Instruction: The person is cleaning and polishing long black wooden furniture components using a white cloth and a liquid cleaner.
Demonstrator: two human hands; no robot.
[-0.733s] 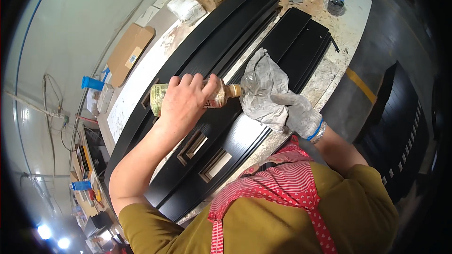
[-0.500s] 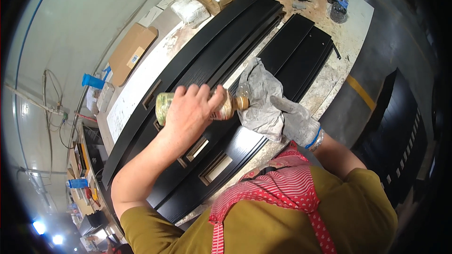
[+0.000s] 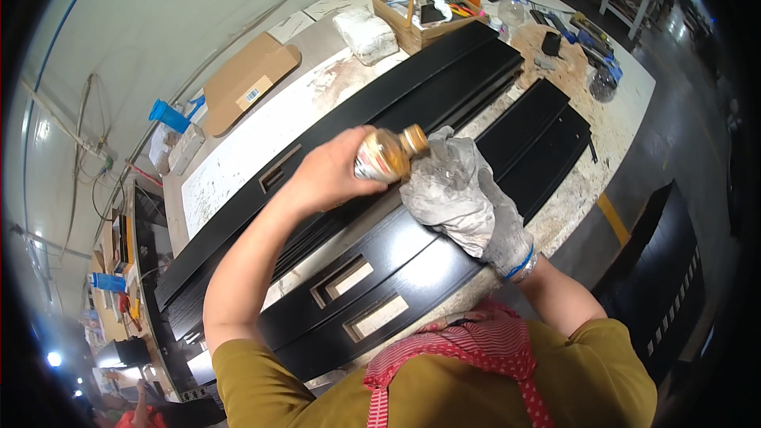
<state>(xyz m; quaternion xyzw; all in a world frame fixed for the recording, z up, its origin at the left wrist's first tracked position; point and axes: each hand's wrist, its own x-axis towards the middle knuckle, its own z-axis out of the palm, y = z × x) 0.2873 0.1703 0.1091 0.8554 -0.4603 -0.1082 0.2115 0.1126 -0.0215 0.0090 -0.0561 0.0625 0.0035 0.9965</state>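
Observation:
My bare left hand [image 3: 333, 166] is wrapped round a small bottle [image 3: 382, 157] of clear plastic or glass, with a pale label and a gold-coloured neck. The bottle leans, its neck pointing up and right, close to a crumpled grey rag [image 3: 452, 190]. That rag is in my right hand [image 3: 503, 226], which wears a grey work glove with a blue-trimmed cuff. A dark damp-looking patch shows on the rag. Below both hands lie black panels; the nearest panel [image 3: 420, 257] has rectangular cut-outs and a glossy sheen.
Another black panel [image 3: 531, 143] lies at the right of the worktable [image 3: 230, 182]. At the back stand a cardboard box [image 3: 420, 36] of tools, a white wrapped bundle [image 3: 365, 36] and bottles. Flat cardboard [image 3: 252, 83] is at left. A dark slotted panel [image 3: 658, 269] stands beyond the table's right edge.
The bottle has tipped from lying level against the rag to neck-up, apart from the rag's middle. The rag is more bunched over my gloved hand. The whole view has shifted.

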